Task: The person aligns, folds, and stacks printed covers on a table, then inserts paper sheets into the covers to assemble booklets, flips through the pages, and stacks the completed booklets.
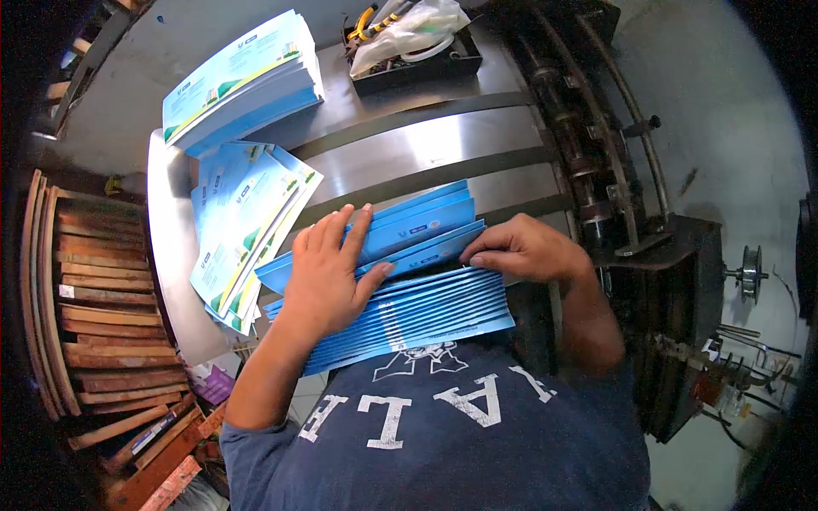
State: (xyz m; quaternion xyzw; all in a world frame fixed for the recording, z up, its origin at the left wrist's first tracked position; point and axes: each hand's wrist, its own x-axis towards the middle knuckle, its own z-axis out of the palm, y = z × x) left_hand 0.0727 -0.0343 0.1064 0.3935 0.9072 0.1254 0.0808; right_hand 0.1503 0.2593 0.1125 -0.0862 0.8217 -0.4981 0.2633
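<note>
My left hand lies flat across the left part of some blue printed sheets, its fingers spread and its thumb apart. At the right end of a nearer blue sheet, my right hand has thumb and fingers pinched together on the sheet's corner. Close to my body, a fanned stack of blue folded sheets shows many overlapping edges. To the left, loose blue and white printed sheets lie spread over each other, partly near my left wrist.
A tall stack of printed sheets stands at the back left. Behind, a black tray holds yellow-handled pliers and a plastic bag. Dark machine rods and rollers flank the metal table's right side. Wooden slats stand left.
</note>
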